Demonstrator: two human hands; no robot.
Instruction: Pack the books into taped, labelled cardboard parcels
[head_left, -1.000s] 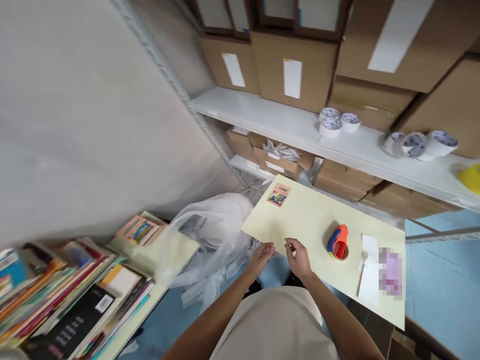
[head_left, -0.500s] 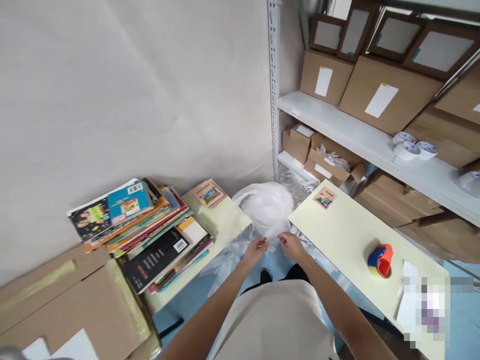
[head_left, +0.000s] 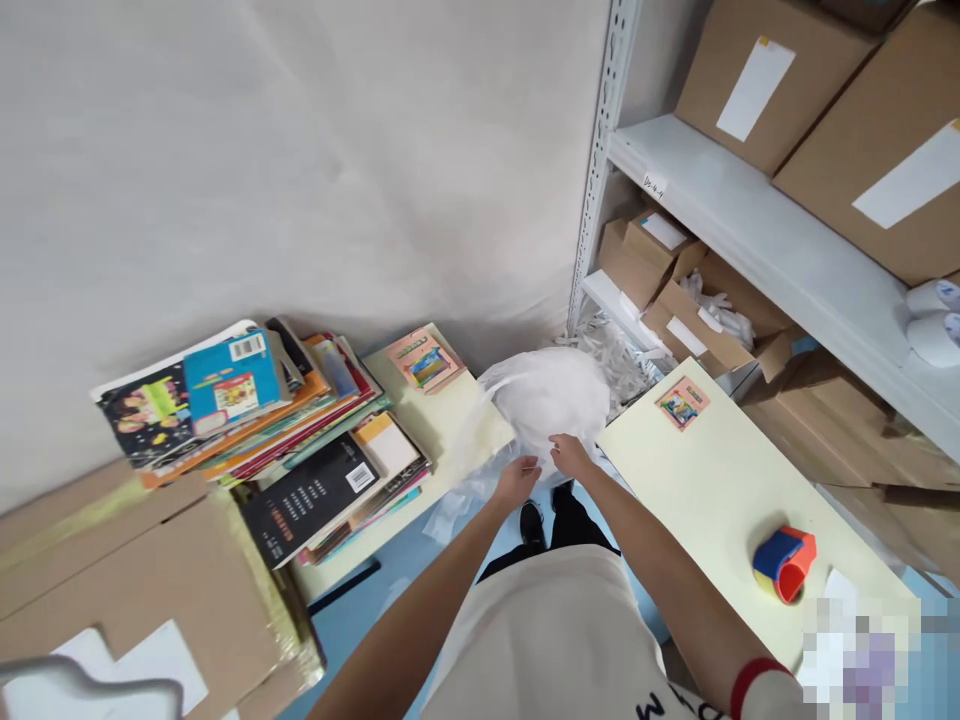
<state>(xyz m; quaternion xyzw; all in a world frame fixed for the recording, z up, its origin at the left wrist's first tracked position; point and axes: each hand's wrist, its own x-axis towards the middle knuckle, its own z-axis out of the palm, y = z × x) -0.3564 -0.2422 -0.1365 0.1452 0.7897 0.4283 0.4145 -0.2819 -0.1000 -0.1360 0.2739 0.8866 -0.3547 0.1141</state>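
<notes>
My left hand [head_left: 516, 480] and my right hand [head_left: 571, 456] are close together at the near edge of a heap of clear plastic bags [head_left: 551, 400] on the floor between two pale yellow tables. Both hands have their fingers curled on the plastic film. The right table [head_left: 712, 480] carries a small colourful card [head_left: 682, 403] at its far end and a red, blue and yellow tape dispenser [head_left: 784, 563] nearer me. The left table [head_left: 450, 425] holds a thin picture book [head_left: 424, 360] and a sprawling stack of books [head_left: 262, 420].
A white metal shelf rack [head_left: 757, 240] on the right holds labelled cardboard boxes [head_left: 750, 80] and white tape rolls [head_left: 934, 320]. Open cartons [head_left: 690, 310] sit under it. Flat cardboard [head_left: 135, 600] lies at lower left. A pale wall stands behind. The floor is blue.
My view swung left and downward, so the books and cardboard came into sight. Both hands moved off the right table's corner and forward onto the plastic bags.
</notes>
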